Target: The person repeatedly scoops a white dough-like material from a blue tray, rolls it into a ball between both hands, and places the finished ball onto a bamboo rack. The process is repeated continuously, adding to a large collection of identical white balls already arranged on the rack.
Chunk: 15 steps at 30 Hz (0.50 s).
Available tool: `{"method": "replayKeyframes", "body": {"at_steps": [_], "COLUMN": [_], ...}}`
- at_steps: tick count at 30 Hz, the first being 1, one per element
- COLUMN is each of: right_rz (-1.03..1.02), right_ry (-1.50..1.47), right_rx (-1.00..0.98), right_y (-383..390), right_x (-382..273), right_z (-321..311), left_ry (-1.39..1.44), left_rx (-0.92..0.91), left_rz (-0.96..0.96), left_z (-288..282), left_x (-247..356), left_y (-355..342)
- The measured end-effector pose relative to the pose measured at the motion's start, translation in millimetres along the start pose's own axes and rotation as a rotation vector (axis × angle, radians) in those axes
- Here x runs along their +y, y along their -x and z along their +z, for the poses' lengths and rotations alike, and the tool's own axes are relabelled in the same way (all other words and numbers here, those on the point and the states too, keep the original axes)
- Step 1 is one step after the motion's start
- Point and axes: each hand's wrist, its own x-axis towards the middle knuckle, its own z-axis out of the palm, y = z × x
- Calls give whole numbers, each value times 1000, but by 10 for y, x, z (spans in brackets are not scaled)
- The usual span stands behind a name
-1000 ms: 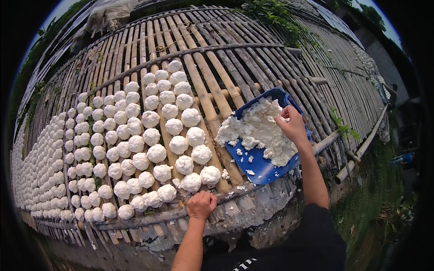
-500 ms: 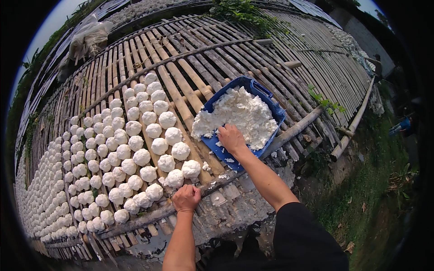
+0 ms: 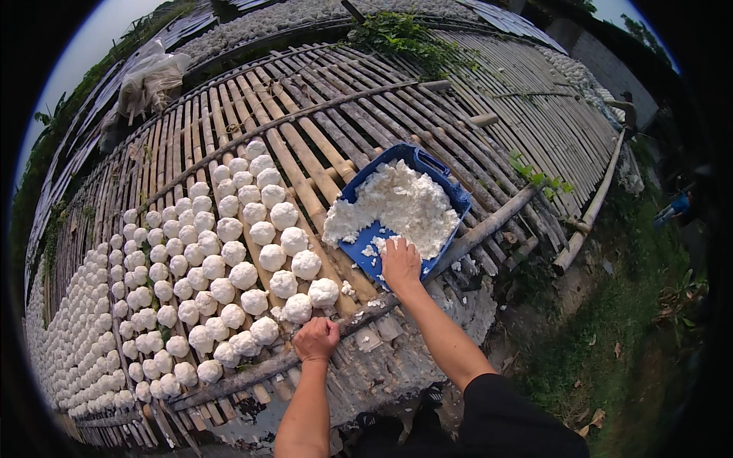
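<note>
A blue plastic tub lies tilted on the bamboo rack, holding a white, crumbly, moist mass. My right hand is over the tub's near side, its bent fingers closed down on a clump of that mass. White crumbs show beside the thumb; the palm is hidden. My left hand rests as a fist on the rack's front pole, just below the nearest white balls. Rows of these rough, rounded balls cover the slats to the left of the tub.
The rack's bamboo slats stretch away behind the tub. A thick bamboo pole runs along the tub's right. Green leaves grow over the far slats, and a crumpled plastic sheet hangs far left. Grass lies right.
My right hand has drawn back from the white mass toward the tub's near edge, baring more of the blue bottom. My left fist has stayed in place. The view has shifted slightly.
</note>
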Motion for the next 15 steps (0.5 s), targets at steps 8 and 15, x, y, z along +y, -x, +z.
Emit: {"method": "replayKeyframes", "body": {"at_steps": [8, 15], "right_rz": [434, 353], "right_ry": [7, -15], "right_rx": [274, 391], "right_y": [-152, 55], "right_x": [-217, -385], "right_z": [55, 233], "left_ry": [-3, 32], "left_rx": [-5, 12], "left_rz": [15, 3], "left_z": [25, 42], "left_x": [-10, -28], "left_y": [23, 25]}}
